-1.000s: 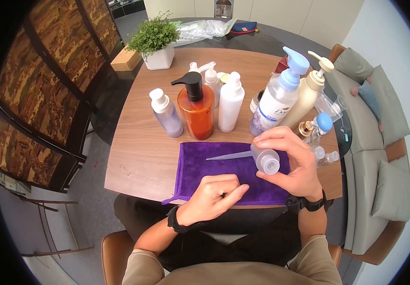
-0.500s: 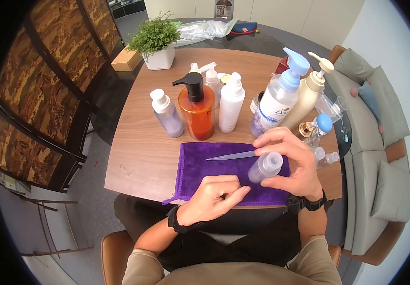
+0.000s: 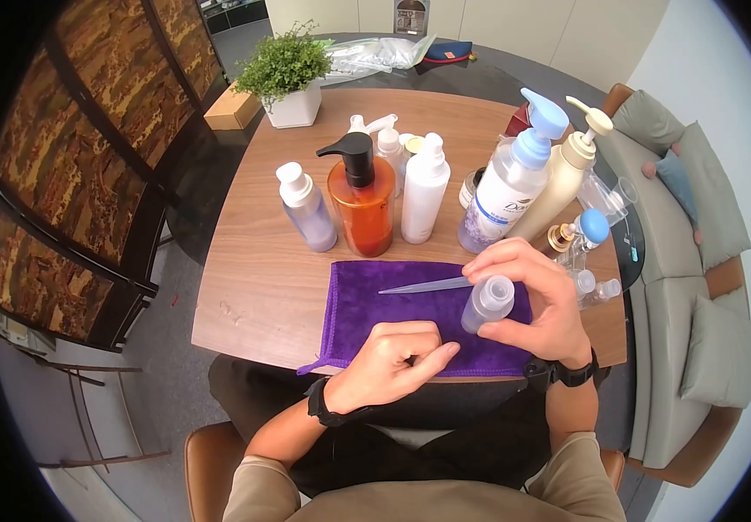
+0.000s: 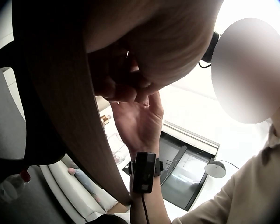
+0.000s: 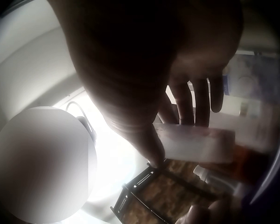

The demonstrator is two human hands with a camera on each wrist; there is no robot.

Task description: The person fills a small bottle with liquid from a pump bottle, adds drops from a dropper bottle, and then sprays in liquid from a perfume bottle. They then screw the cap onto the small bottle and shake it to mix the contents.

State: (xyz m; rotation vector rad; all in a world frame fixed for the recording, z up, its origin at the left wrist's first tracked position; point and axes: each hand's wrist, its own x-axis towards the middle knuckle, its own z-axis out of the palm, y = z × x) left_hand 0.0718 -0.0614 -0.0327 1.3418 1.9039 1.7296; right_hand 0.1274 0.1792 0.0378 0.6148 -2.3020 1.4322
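Over the purple cloth, the right hand pinches the small bottle between thumb and fingers; it is probably light, stiff and slippery, best held around its body. The left hand, fingers loosely curled, holds nothing.

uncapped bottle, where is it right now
In the head view, right of centre: the right hand holds the uncapped bottle over the right side of the purple cloth.

Pale grey sofa beside a white wall, patterned screen opposite, grey floor
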